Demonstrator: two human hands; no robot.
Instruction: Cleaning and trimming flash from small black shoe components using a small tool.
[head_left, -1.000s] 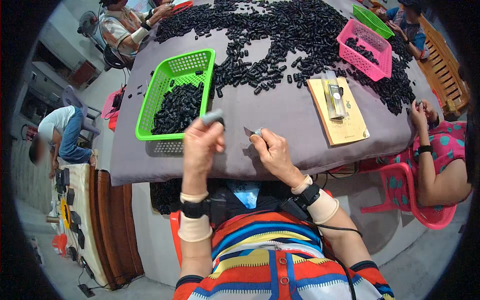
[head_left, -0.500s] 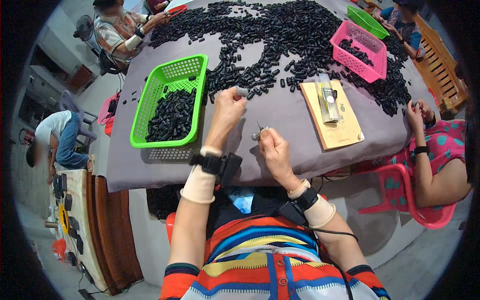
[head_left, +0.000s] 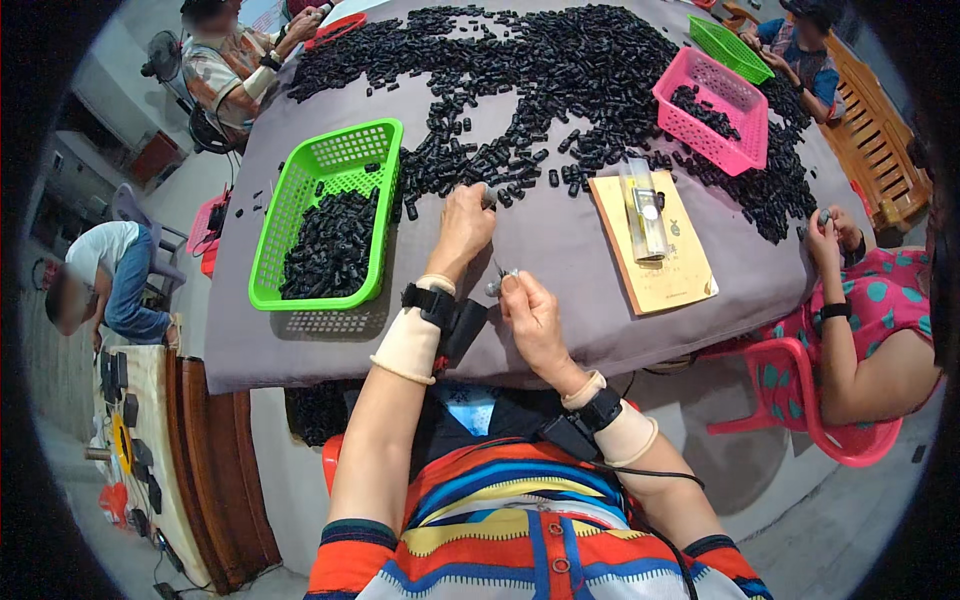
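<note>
Small black cylindrical pieces point(head_left: 480, 165) lie in a broad heap across the table. My left hand point(head_left: 465, 228) is just short of the heap's near edge, its fingers curled. A grey cover point(head_left: 489, 196) shows on a fingertip there, and whatever the fingers may hold is hidden. Closer to me, my right hand point(head_left: 535, 322) pinches a thin, dark pointed tool point(head_left: 499, 269), whose tip points up and to the left. Grey covering shows around these fingertips too. Left of my left hand stands a green basket point(head_left: 388, 215), partly filled with black pieces.
A yellow booklet point(head_left: 685, 275) with a clear plastic case point(head_left: 645, 225) on it lies to the right. Beyond are a pink basket point(head_left: 745, 140) and another green basket point(head_left: 715, 45). A co-worker's hands point(head_left: 825, 230) are at the right edge; other people sit farther off.
My left hand has turned over with its fingers lower, near the heap's edge. My right hand has moved slightly left and toward me, still pinching the pointed tool. The view has shifted a little.
</note>
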